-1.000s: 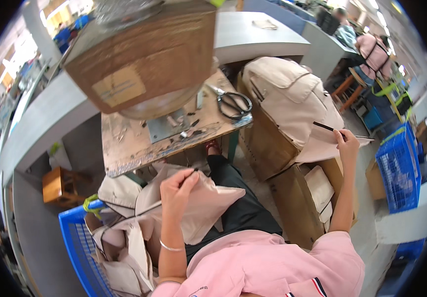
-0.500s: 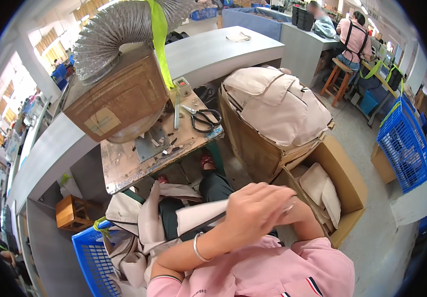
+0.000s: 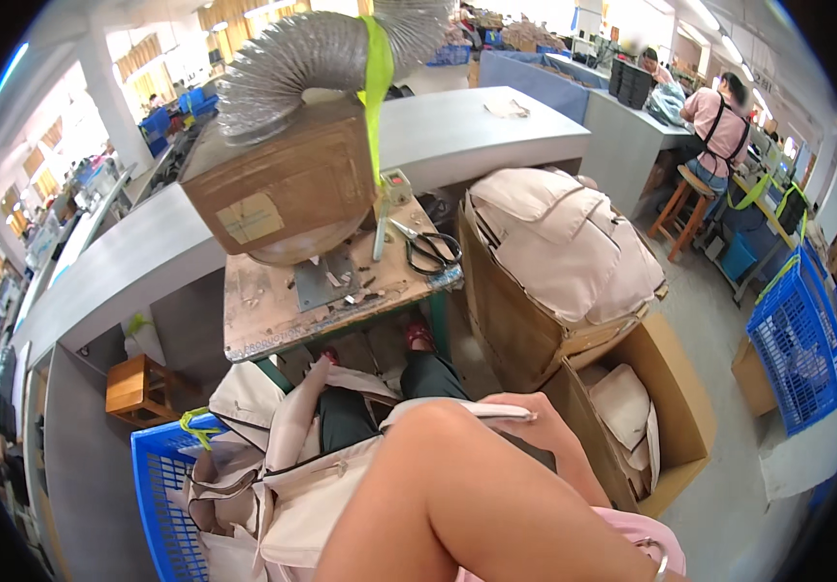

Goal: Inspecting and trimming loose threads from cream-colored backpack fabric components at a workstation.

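Note:
My left arm is bent across the front of the picture, with the elbow large and close. My left hand lies outside the picture, past the wrist with the silver bangle (image 3: pixel 662 560). My right hand (image 3: pixel 547 427) is closed on the edge of a cream fabric piece (image 3: pixel 482 409), partly hidden behind my left elbow. Over my lap and to its left lie more cream sewn pieces with dark edging (image 3: pixel 317 500). Some of them hang into a blue plastic basket (image 3: pixel 154 485).
Ahead stands a worn small table (image 3: pixel 263 310) with black-handled scissors (image 3: pixel 430 254) and a brown box-shaped machine (image 3: pixel 288 184) under a silver duct (image 3: pixel 288 78). To the right are a heaped carton (image 3: pixel 511 301) and an open carton (image 3: pixel 685 407). A wooden stool (image 3: pixel 137 390) is at left.
My hands were together over my lap. My left arm has swung up and right, taking its hand out of the picture. The surroundings have shifted right and down as the view turned.

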### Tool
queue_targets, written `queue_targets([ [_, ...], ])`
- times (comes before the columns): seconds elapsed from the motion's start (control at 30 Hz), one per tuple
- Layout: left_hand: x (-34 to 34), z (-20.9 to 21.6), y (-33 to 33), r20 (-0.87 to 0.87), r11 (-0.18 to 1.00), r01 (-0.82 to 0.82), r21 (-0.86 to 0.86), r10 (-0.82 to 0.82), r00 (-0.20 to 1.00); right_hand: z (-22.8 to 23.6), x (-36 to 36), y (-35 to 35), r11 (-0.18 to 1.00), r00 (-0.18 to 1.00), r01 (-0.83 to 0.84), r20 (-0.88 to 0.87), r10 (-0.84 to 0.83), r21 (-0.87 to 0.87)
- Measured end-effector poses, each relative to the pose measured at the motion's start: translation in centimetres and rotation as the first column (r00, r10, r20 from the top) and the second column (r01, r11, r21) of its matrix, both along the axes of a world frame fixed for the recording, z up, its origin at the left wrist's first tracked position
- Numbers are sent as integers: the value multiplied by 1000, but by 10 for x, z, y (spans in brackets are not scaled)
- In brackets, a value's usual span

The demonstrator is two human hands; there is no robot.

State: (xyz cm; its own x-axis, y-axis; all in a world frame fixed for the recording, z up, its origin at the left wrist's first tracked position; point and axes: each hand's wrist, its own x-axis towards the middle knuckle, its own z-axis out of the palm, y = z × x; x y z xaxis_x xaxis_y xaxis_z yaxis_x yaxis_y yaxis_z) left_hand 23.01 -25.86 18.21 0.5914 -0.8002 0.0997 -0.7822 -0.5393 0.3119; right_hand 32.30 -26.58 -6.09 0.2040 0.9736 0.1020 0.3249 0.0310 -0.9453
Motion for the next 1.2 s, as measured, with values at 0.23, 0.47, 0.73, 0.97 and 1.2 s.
queue_targets([
  [0.23, 5, -36, -14, 60, 997, -56, 50, 53, 997, -22, -3, 1, 996, 996, -82, -19, 82, -24],
  [0.47, -1, -54, -22, 84, 999, -43, -12, 44, 996, -17, -18, -1, 998, 994, -68, 83, 68, -5],
  [0.73, -17, -92, -41, 57, 944, -87, -317, 111, 992, 22, 18, 5, 991, 944, 129, -301, -136, -44],
  [0.97, -27, -120, -64, 53, 810, -31, -585, 76, 996, -16, 47, 93, 861, 862, 438, 395, -319, -260],
  [1.2, -19, -130, -63, 102, 702, -39, -711, 158, 982, -70, -36, 127, 929, 206, 209, 915, -348, 306],
])
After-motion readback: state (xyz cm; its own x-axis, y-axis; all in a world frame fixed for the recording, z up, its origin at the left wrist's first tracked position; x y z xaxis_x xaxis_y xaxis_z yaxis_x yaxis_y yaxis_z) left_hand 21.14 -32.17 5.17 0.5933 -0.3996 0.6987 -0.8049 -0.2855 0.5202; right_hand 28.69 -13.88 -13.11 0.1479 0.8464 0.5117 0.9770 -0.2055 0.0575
